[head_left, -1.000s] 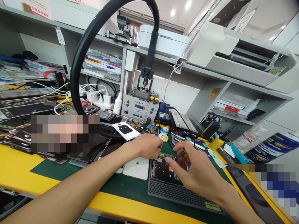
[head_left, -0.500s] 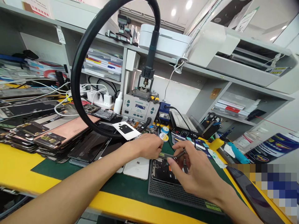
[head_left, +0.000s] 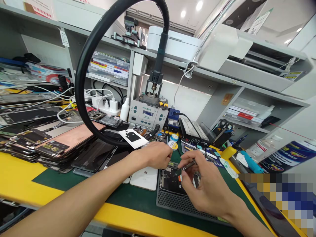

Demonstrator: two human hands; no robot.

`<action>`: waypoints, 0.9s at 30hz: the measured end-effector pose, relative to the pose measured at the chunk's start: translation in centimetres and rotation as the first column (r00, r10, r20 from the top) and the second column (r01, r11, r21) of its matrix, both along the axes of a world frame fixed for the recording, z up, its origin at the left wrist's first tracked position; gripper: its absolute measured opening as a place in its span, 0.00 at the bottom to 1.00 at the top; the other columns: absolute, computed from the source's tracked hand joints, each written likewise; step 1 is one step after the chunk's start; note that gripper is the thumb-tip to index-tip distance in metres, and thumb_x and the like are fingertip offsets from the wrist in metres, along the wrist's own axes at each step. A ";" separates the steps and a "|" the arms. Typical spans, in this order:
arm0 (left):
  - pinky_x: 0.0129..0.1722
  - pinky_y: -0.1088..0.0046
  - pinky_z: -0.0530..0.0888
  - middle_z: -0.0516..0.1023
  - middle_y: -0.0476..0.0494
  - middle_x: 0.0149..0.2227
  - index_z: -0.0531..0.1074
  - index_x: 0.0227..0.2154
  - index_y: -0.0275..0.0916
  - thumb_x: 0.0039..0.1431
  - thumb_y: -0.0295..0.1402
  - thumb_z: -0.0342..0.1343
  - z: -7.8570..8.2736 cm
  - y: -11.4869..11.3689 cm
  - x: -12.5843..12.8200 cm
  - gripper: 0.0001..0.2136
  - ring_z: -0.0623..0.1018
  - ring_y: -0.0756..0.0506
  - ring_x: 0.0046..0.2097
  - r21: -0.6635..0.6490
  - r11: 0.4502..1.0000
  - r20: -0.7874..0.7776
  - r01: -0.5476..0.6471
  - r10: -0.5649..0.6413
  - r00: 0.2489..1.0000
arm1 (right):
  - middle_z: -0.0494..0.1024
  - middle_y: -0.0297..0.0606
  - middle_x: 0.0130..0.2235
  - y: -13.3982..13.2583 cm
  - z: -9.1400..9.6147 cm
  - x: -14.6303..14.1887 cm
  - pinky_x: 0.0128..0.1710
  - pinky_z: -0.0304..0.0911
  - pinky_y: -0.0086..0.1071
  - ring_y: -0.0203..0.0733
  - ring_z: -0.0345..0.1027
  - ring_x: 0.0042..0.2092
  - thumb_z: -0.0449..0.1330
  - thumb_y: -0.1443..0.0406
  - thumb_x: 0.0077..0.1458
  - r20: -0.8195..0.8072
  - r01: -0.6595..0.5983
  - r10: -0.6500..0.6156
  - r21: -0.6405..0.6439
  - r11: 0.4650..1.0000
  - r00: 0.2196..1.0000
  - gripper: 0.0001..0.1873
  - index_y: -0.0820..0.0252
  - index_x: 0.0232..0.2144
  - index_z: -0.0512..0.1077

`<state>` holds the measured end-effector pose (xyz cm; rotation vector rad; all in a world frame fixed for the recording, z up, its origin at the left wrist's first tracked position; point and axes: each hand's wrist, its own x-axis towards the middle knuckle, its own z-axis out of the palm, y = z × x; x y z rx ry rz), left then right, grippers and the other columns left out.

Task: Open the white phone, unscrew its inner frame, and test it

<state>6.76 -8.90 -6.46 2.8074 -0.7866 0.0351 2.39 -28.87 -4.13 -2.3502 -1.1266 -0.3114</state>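
An opened phone (head_left: 172, 181) with its back off lies on a black perforated mat (head_left: 177, 203). My right hand (head_left: 202, 187) is closed in a pinch round a thin dark screwdriver (head_left: 188, 165) whose tip points down at the phone's upper part. My left hand (head_left: 159, 154) rests curled at the phone's top left corner, fingers closed against its edge. A white phone back cover (head_left: 145, 177) lies just left of the mat, under my left wrist.
A stack of phone screens and panels (head_left: 56, 141) fills the bench on the left. A thick black hose (head_left: 82, 65) loops up to a hot-air station (head_left: 148, 113). A white plate (head_left: 133, 137), solder spools (head_left: 172, 141) and tools (head_left: 222, 130) lie behind. Shelves rise beyond.
My right hand has shifted slightly down and left over the phone, turning the screwdriver. My left hand has stayed at the phone's corner.
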 end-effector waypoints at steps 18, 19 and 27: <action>0.34 0.66 0.74 0.82 0.39 0.37 0.74 0.32 0.41 0.59 0.32 0.48 -0.2 0.0 0.0 0.08 0.81 0.37 0.40 0.004 1.000 0.012 0.006 -0.006 1.000 | 0.75 0.32 0.39 0.3 -0.4 0.0 0.22 0.60 0.26 0.32 0.66 0.26 0.57 0.73 0.55 -0.049 -0.048 0.052 0.079 0.996 0.997 0.22 0.51 0.50 0.59; 0.34 0.66 0.74 0.82 0.39 0.37 0.74 0.32 0.41 0.59 0.32 0.48 -0.2 0.0 0.1 0.08 0.81 0.37 0.40 0.004 1.000 0.012 0.007 -0.007 1.000 | 0.75 0.32 0.38 0.3 -0.4 0.0 0.22 0.60 0.26 0.32 0.66 0.25 0.57 0.73 0.56 -0.034 -0.040 0.043 0.075 0.996 0.998 0.21 0.51 0.49 0.59; 0.35 0.64 0.74 0.82 0.38 0.37 0.74 0.33 0.41 0.58 0.31 0.49 -0.1 -0.1 0.0 0.08 0.82 0.35 0.41 0.002 1.000 0.014 0.004 -0.004 1.000 | 0.76 0.32 0.39 0.1 -0.4 0.1 0.23 0.60 0.27 0.31 0.65 0.25 0.58 0.73 0.55 -0.043 -0.030 0.034 0.086 0.996 0.999 0.22 0.51 0.49 0.59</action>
